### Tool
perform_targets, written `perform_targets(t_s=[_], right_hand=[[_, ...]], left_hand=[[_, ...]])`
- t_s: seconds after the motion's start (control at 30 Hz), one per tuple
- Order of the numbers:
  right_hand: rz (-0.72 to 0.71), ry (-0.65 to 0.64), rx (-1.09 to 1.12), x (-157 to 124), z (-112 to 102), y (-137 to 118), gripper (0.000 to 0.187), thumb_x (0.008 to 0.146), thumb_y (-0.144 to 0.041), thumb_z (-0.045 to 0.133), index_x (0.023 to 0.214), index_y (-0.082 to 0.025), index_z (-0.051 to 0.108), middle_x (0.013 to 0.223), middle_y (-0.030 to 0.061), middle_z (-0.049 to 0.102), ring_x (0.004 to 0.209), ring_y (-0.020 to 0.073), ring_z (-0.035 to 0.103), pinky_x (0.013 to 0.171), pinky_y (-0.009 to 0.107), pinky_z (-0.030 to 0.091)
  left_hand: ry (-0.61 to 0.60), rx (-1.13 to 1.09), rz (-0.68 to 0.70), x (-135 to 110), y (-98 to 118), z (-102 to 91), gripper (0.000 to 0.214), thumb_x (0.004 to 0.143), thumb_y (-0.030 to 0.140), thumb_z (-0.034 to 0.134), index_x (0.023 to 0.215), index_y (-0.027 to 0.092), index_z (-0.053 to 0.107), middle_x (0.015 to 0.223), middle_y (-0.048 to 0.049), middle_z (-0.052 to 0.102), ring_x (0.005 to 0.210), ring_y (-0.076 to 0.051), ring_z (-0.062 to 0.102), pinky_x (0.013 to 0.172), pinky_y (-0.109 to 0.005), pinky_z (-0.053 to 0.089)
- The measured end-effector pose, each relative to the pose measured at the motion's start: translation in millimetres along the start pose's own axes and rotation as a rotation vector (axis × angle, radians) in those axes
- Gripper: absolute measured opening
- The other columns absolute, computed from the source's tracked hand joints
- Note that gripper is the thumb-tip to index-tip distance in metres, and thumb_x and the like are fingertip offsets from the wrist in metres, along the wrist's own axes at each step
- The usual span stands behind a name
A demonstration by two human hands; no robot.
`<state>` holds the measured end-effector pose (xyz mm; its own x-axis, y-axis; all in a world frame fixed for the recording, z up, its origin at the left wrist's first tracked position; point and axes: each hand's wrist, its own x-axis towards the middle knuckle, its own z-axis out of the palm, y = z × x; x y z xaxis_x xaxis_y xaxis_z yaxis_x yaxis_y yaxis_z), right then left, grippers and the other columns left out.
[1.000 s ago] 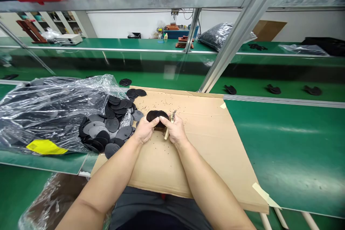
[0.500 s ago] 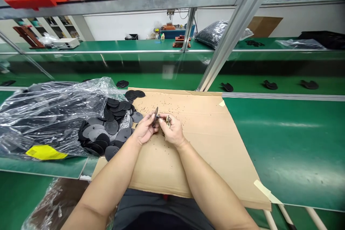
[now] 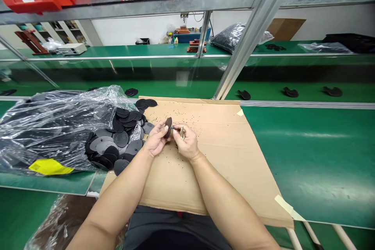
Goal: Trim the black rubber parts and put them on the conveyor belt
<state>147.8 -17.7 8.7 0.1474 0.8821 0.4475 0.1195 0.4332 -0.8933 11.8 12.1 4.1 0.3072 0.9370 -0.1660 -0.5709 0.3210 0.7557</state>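
Grip: L hand (image 3: 154,141) hides disc (image 3: 168,125), R hand (image 3: 187,143) tool (image 3: 182,132).

matt black plastic disc (image 3: 168,126), rough brown cardboard sheet (image 3: 222,152)

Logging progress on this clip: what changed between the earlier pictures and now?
The left hand turned the black disc from face-on to edge-on, keeping hold. The right hand kept its small tool and stayed at the disc. Plastic bag, loose discs and cardboard did not move.

bright even overhead light, glare on plastic bag (image 3: 58,117), wide-angle edge distortion
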Motion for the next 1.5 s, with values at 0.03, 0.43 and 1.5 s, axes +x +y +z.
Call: perform_targets(t_s=[0.03, 0.43, 1.5], right_hand=[[0.039, 0.053, 0.022, 1, 0, 3, 0.016, 0.080, -0.034, 0.062, 0.090, -0.021, 0.065, 0.085, 0.0034, 0.064, 0.077, 0.0168, 0.059, 0.077, 0.033, 0.048], [0.278, 0.534, 0.261, 17, -7, 45, 0.031, 0.075, -0.046, 0.066, 0.084, -0.016, 0.062, 0.070, -0.0017, 0.056, 0.064, 0.0120, 0.050, 0.065, 0.027, 0.042], [0.202, 0.789, -0.147, 97, -110, 26, 0.020, 0.075, -0.036, 0.055, 0.082, -0.017, 0.058, 0.072, -0.0005, 0.057, 0.066, 0.0134, 0.050, 0.068, 0.026, 0.043]], left_hand=[[0.032, 0.006, 0.031, 0, 0, 1.0, 0.051, 0.062, 0.022, 0.081, 0.109, 0.019, 0.061, 0.091, -0.0016, 0.065, 0.069, -0.009, 0.059, 0.058, -0.020, 0.046], [0.462, 0.928, 0.485, 109, 57, 26.4, 0.035, 0.068, 0.013, 0.068, 0.103, 0.018, 0.068, 0.104, -0.0069, 0.068, 0.101, -0.023, 0.062, 0.096, -0.037, 0.044], [0.308, 0.762, 0.495, 5, -49, 23.9, 0.030, 0.074, 0.035, 0.067, 0.096, 0.015, 0.064, 0.080, -0.0051, 0.065, 0.067, -0.013, 0.060, 0.065, -0.025, 0.049]])
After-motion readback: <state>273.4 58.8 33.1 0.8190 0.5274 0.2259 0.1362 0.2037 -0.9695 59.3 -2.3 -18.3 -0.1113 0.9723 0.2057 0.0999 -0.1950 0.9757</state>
